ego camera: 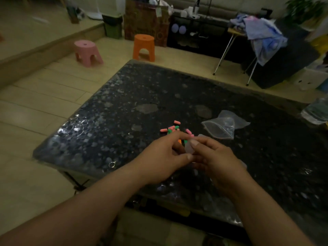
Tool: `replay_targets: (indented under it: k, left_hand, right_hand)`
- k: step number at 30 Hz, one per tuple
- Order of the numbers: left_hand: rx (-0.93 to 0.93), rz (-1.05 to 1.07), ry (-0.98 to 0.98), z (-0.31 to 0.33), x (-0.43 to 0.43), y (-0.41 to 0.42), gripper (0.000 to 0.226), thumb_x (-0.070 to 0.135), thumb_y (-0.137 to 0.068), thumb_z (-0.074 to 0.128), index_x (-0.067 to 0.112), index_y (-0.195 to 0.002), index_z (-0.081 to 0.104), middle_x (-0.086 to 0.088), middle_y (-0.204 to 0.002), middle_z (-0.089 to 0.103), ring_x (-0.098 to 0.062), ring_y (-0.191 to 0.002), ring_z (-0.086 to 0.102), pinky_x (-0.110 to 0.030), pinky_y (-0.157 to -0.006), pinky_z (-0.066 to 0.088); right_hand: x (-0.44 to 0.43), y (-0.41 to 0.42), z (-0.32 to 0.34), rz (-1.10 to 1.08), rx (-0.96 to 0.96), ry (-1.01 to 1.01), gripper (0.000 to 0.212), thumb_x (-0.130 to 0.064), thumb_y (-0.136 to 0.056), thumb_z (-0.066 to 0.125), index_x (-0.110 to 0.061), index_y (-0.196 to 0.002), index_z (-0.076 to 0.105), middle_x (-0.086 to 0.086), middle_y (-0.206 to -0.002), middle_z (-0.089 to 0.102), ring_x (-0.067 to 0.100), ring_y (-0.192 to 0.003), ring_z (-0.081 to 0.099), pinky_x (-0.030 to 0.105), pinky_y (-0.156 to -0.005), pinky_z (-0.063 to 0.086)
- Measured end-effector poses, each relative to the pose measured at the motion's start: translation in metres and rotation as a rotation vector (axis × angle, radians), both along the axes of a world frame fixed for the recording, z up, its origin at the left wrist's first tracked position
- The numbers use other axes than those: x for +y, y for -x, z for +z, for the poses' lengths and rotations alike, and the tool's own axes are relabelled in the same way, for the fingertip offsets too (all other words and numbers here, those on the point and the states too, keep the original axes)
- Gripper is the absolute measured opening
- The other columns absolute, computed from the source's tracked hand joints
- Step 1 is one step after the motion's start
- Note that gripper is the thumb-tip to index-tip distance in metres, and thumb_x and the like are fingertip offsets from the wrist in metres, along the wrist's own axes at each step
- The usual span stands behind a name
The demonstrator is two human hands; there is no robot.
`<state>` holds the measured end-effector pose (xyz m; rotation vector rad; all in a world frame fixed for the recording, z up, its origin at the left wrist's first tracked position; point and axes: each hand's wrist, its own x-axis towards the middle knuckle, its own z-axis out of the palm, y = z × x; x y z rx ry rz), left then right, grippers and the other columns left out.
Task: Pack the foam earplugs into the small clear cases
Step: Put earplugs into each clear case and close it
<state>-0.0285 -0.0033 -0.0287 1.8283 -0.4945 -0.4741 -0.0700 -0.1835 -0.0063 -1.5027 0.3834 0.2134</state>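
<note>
Earplugs (171,129) lie loose on the table (124,103) — packing looks barely begun. Right hand (218,160) pinches a clear case (189,148) just beside them; left hand (165,157) seemingly curls its fingers on it too — blur hides detail.

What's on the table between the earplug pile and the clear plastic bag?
Nothing. In the head view, only bare dark tabletop separates the earplug pile from the plastic bag.
</note>
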Motion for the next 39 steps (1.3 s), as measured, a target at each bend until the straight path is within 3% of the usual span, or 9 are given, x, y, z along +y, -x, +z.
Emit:
replay_targets:
  k: [4, 8, 12, 15, 18, 23, 29, 33, 39]
  left_hand:
    - [-0.120, 0.117, -0.031, 0.001, -0.002, 0.006, 0.026, 0.029, -0.096, 0.078, 0.042, -0.115, 0.067, 0.008, -0.090, 0.075, -0.007, -0.079, 0.073, -0.039, -0.078, 0.064]
    - [0.188, 0.175, 0.151, 0.010, -0.012, 0.000, 0.006, 0.032, -0.100, 0.074, 0.027, -0.104, 0.072, 0.002, -0.095, 0.080, -0.015, -0.088, 0.077, -0.032, -0.070, 0.061]
    - [0.498, 0.111, 0.341, 0.018, -0.022, 0.001, 0.020, 0.028, -0.107, 0.064, 0.014, -0.114, 0.074, -0.007, -0.099, 0.081, -0.015, -0.083, 0.075, -0.028, -0.070, 0.056]
    - [0.541, 0.077, 0.359, 0.020, -0.026, 0.007, 0.021, 0.022, -0.108, 0.060, 0.010, -0.120, 0.073, -0.004, -0.092, 0.076, -0.011, -0.077, 0.072, -0.026, -0.069, 0.057]
    - [0.574, 0.071, 0.388, 0.020, -0.022, 0.009, 0.024, 0.013, -0.107, 0.060, 0.007, -0.126, 0.072, -0.008, -0.111, 0.079, -0.016, -0.092, 0.075, -0.029, -0.077, 0.061]
    - [0.507, 0.077, 0.302, 0.011, -0.018, -0.001, 0.028, 0.014, -0.101, 0.071, 0.010, -0.129, 0.069, -0.008, -0.120, 0.080, -0.022, -0.110, 0.078, -0.035, -0.090, 0.061]
    - [0.406, 0.092, 0.189, -0.001, -0.020, -0.007, 0.028, 0.016, -0.093, 0.083, 0.010, -0.116, 0.068, -0.008, -0.106, 0.083, -0.018, -0.100, 0.080, -0.032, -0.085, 0.061]
    - [0.426, 0.100, 0.190, -0.005, -0.018, -0.010, 0.029, 0.016, -0.091, 0.085, 0.011, -0.115, 0.069, -0.009, -0.110, 0.082, -0.023, -0.104, 0.080, -0.044, -0.096, 0.063]
    - [0.513, 0.156, 0.241, -0.003, -0.018, -0.008, 0.018, 0.008, -0.096, 0.077, 0.007, -0.109, 0.066, -0.015, -0.108, 0.081, -0.026, -0.100, 0.081, -0.035, -0.084, 0.064]
  right_hand:
    - [0.005, 0.005, 0.003, 0.036, 0.024, 0.012, 0.031, -0.032, -0.114, 0.050, -0.019, -0.118, 0.077, 0.006, -0.107, 0.084, 0.024, -0.102, 0.080, 0.041, -0.089, 0.061]
    - [-0.006, 0.010, 0.012, 0.069, 0.028, 0.115, 0.026, -0.028, -0.112, 0.053, -0.025, -0.118, 0.078, 0.001, -0.102, 0.084, 0.022, -0.100, 0.077, 0.035, -0.081, 0.059]
    - [-0.019, 0.025, 0.014, 0.150, -0.240, 0.463, 0.035, -0.029, -0.101, 0.074, -0.045, -0.132, 0.067, -0.022, -0.109, 0.074, -0.003, -0.100, 0.072, 0.020, -0.080, 0.059]
    - [-0.017, 0.029, 0.014, 0.164, -0.355, 0.535, 0.038, -0.034, -0.097, 0.078, -0.043, -0.132, 0.067, -0.022, -0.114, 0.071, -0.003, -0.105, 0.070, 0.021, -0.083, 0.060]
    - [-0.014, 0.028, 0.013, 0.154, -0.384, 0.683, 0.038, -0.038, -0.096, 0.078, -0.047, -0.131, 0.067, -0.021, -0.117, 0.068, -0.004, -0.107, 0.067, 0.024, -0.087, 0.060]
    - [-0.017, 0.024, 0.012, 0.194, -0.257, 0.540, 0.038, -0.027, -0.104, 0.069, -0.048, -0.135, 0.067, -0.020, -0.117, 0.075, -0.006, -0.104, 0.071, 0.024, -0.088, 0.058]
    - [-0.019, 0.010, 0.005, 0.101, -0.124, 0.423, 0.013, -0.035, -0.102, 0.071, -0.037, -0.113, 0.079, -0.017, -0.102, 0.080, 0.000, -0.094, 0.075, 0.030, -0.086, 0.058]
    - [-0.017, 0.004, 0.000, 0.096, -0.099, 0.397, 0.012, -0.031, -0.103, 0.071, -0.034, -0.109, 0.080, -0.013, -0.103, 0.081, 0.005, -0.096, 0.077, 0.038, -0.090, 0.063]
    - [-0.013, 0.006, -0.004, 0.109, -0.103, 0.438, 0.015, -0.029, -0.107, 0.065, -0.037, -0.112, 0.077, -0.017, -0.102, 0.080, 0.000, -0.094, 0.077, 0.035, -0.089, 0.064]
